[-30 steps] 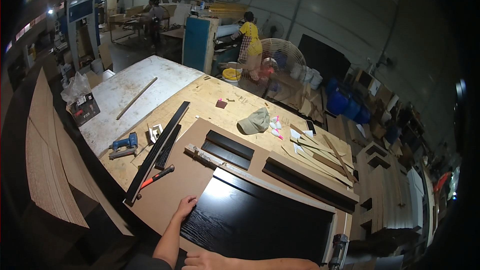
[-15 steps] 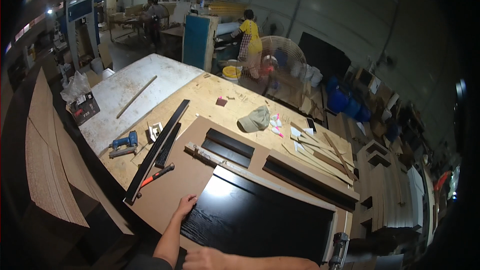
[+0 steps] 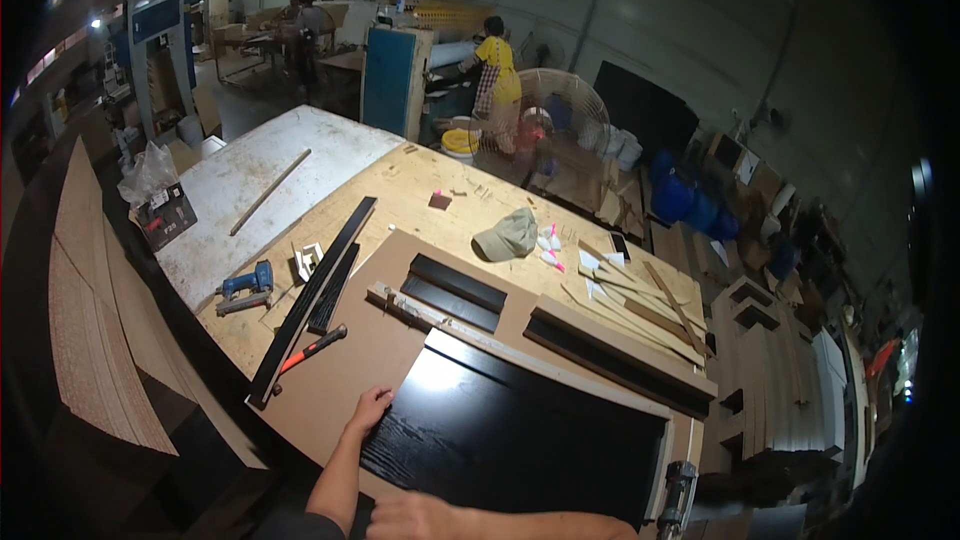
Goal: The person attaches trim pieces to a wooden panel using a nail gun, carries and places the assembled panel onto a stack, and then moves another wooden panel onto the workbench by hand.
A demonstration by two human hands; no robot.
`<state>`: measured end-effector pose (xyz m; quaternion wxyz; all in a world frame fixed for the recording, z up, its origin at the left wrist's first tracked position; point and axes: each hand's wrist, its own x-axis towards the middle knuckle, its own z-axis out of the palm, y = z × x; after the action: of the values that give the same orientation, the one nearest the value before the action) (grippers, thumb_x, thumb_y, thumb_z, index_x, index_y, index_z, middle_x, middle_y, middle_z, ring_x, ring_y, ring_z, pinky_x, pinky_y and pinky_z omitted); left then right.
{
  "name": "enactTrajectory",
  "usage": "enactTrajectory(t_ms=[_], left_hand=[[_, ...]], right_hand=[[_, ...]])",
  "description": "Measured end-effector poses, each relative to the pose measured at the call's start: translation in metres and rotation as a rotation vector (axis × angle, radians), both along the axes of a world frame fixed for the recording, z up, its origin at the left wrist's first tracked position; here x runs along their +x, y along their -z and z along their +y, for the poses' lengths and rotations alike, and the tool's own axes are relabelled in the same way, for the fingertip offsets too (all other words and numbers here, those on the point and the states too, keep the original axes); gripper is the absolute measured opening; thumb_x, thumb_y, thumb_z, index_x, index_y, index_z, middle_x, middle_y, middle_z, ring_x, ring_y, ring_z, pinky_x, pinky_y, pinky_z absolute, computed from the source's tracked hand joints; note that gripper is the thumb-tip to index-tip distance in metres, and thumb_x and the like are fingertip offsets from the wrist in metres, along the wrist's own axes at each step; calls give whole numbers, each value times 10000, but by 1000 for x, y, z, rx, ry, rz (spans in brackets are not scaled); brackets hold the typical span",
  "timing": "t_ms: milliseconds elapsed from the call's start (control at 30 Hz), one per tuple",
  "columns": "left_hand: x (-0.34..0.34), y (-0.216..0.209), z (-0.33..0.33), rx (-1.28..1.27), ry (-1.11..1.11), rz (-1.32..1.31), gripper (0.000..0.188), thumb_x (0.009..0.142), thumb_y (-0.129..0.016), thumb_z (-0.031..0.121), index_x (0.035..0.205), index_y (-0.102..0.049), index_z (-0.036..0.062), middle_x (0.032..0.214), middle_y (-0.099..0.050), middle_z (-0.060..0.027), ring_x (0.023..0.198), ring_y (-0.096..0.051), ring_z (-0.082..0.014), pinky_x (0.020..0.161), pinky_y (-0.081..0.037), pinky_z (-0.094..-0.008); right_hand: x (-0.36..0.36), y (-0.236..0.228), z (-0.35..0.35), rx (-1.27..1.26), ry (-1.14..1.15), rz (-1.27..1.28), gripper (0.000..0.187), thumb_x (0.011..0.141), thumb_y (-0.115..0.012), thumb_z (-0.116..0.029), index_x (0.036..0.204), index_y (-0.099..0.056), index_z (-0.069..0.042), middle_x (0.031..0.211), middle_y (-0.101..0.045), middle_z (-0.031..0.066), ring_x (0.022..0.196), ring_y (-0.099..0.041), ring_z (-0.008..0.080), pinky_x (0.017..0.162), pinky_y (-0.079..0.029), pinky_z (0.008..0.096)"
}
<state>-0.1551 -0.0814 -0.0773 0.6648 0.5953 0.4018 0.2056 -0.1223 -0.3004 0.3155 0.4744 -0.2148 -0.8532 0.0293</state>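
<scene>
A large black wood-grain panel (image 3: 530,440) lies on a brown board (image 3: 330,380) on the workbench. My left hand (image 3: 374,408) is closed at the panel's left edge, fingers curled against it. Low in the picture, by the near edge, my right hand (image 3: 412,517) is curled, its forearm coming in from the right. Its fingertips are hidden, and so is anything inside them. A light strip (image 3: 560,372) runs along the panel's far side. Left of the panel rests a hammer (image 3: 314,349) with a red and black handle, beside long black strips (image 3: 310,305).
A blue nail gun (image 3: 246,286) lies at the bench's left. Beyond the panel are black-faced pieces (image 3: 455,292), a cap (image 3: 507,235) and thin wood strips (image 3: 640,305). A metal clamp-like tool (image 3: 677,490) stands at the right corner. A fan (image 3: 550,115) and a person in yellow (image 3: 497,70) are farther off.
The view has shifted very slightly. Both hands and the black panel keep practically the same places.
</scene>
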Motion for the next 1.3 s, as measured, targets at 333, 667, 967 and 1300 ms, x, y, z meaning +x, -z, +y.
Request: enactTrajectory(t_ms=[333,667,967,1300], left_hand=[[8,-1,7,0,-16,-20,337,912,-635,172,1182,-617,-28,1041,-658,-89,927,-599,-168,826,-480,-290],[1,-9,0,17,0,11,345,914,-632,175,1199,-610,-19,1032,-656,-83,907,-592,-166,822,-481,-291],[5,-15,8,11,-3,40,326,915,-626,160,1183,-613,-25,1029,-657,-95,931,-602,-172,839,-478,-285],[0,-3,1,2,2,-28,325,913,-630,150,1172,-611,-45,1026,-657,-100,926,-602,-167,833,-478,-285]], right_hand=[[19,-20,12,-26,102,13,206,667,-623,-156,586,-442,-101,589,-410,21,496,-434,194,463,-342,343],[-4,-10,-5,-6,21,-53,154,655,-630,-149,629,-496,-78,599,-455,19,539,-509,213,500,-411,349],[1,9,-3,-35,101,34,131,686,-610,-141,679,-512,-54,651,-488,50,588,-528,219,550,-432,353],[8,1,-1,20,100,29,136,684,-616,-141,670,-509,-58,629,-448,42,564,-503,205,529,-417,348]])
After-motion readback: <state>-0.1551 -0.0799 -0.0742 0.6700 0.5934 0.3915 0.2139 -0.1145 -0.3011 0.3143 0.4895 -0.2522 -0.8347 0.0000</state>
